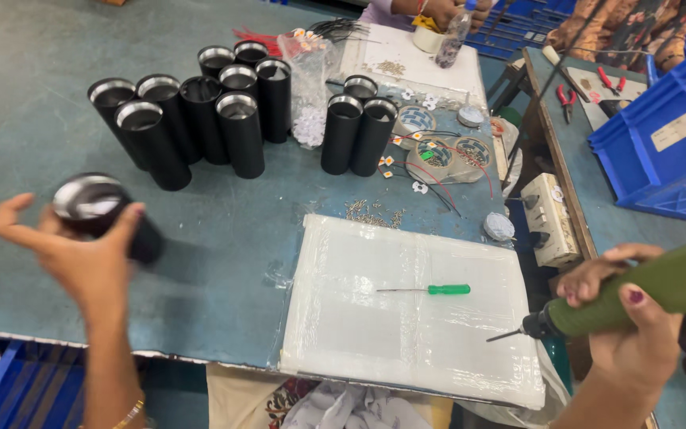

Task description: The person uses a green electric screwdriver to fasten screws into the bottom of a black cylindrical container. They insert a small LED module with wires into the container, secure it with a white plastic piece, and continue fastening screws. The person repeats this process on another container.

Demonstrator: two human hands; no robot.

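A: At the far right edge, a blue plastic bin (660,135) carries one pale rectangular label on its side wall; print too small to read. Centre front, a white board (414,310) wrapped in clear film lies flat on the blue-grey table (224,262).

B: Counts?

A: Black cylinders standing upright: eight in the left cluster (200,111), three in the right group (356,127). One more is in hand. One green-handled screwdriver (430,290) lies on the white board. Two red-handled pliers (589,87) sit on the side bench. One clear bag of small white parts (309,87) stands between the two groups.

B: Hands?

A: Left hand (81,254) grasps the black cylinder (101,210) above the table's left side, well apart from the cluster, fingers spread around its body. It is matte black with a shiny metal rim, open end tilted toward the camera; motion-blurred. Right hand (637,334) is clenched around a green electric screwdriver (637,298), bit pointing left, just off the board's right edge.

B: Others?

A: Another person's hands (446,12) at the far end of the table hold a small bottle.
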